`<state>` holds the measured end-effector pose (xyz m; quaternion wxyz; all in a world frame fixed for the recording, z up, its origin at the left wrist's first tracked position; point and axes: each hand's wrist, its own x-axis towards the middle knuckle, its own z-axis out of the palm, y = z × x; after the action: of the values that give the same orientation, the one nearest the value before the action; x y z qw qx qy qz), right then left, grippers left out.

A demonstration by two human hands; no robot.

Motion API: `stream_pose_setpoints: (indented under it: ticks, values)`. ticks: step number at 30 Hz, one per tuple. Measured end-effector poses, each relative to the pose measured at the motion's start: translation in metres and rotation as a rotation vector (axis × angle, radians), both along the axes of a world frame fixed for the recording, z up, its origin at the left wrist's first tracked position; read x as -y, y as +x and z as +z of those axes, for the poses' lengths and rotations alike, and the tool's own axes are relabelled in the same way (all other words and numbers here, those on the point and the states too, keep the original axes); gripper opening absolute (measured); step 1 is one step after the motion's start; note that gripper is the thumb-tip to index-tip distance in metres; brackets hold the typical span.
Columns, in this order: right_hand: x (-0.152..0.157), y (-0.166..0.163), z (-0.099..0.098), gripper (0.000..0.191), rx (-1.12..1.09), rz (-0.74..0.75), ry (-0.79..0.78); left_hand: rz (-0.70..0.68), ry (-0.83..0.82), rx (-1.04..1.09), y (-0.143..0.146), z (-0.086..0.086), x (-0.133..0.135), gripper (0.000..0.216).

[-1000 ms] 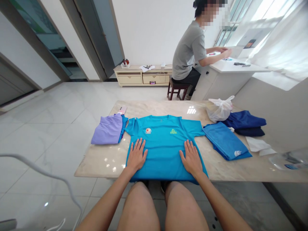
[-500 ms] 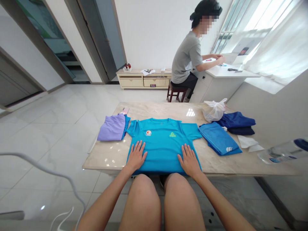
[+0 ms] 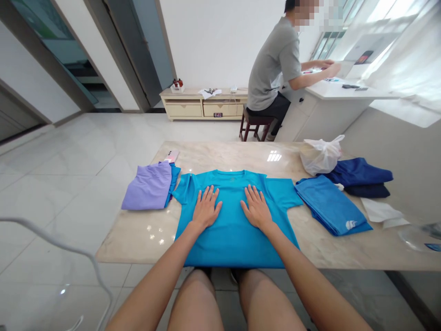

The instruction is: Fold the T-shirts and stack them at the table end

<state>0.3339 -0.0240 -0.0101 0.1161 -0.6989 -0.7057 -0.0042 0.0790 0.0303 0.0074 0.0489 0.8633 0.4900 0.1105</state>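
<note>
A turquoise short-sleeved T-shirt (image 3: 230, 239) lies spread face up on the marble-look table, its collar pointing away from me and its hem at the near edge. My left hand (image 3: 206, 209) rests flat on the left of its chest, fingers spread. On the right of the chest, my right hand (image 3: 257, 208) also lies flat with fingers apart. The chest prints are hidden under my hands. Left of the shirt is a folded purple garment (image 3: 148, 186) on top of blue cloth. To the right, near the sleeve, lies a folded blue garment (image 3: 330, 204).
Toward the back right of the table (image 3: 138, 239) are a white plastic bag (image 3: 320, 156), dark blue clothes (image 3: 365, 172), white paper (image 3: 382, 211) and a clear bottle (image 3: 420, 239). A phone (image 3: 171, 156) lies at the back left. Another person (image 3: 272, 64) sits at a white desk beyond.
Both my hands have slid up the shirt, away from me and closer together, covering the chest prints. The view has moved nearer to the table.
</note>
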Motion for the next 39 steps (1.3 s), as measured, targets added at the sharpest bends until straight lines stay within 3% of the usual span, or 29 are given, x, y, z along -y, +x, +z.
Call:
stream_pose_setpoints:
  ticks: [6,16,20,24,33,39]
  values:
    - [0.008,0.001,-0.011,0.073,0.033,-0.021,-0.003,0.01,0.022,0.017,-0.007,-0.011,0.005,0.068]
    - [0.065,-0.028,0.001,0.073,0.031,-0.026,-0.068,-0.001,-0.025,-0.056,-0.034,-0.003,0.057,0.068]
    - [0.07,-0.019,0.008,0.07,0.022,-0.002,-0.026,0.041,0.016,-0.052,-0.054,0.004,0.06,0.067]
    - [0.072,-0.004,0.001,0.07,0.022,-0.067,-0.018,0.136,0.04,-0.056,-0.071,0.001,0.064,0.066]
    - [0.073,-0.004,-0.006,0.071,0.034,-0.092,-0.024,0.154,0.024,-0.044,-0.067,-0.001,0.061,0.066]
    - [0.089,-0.009,-0.006,0.072,0.028,-0.109,-0.013,0.15,0.024,-0.05,-0.077,0.003,0.08,0.065]
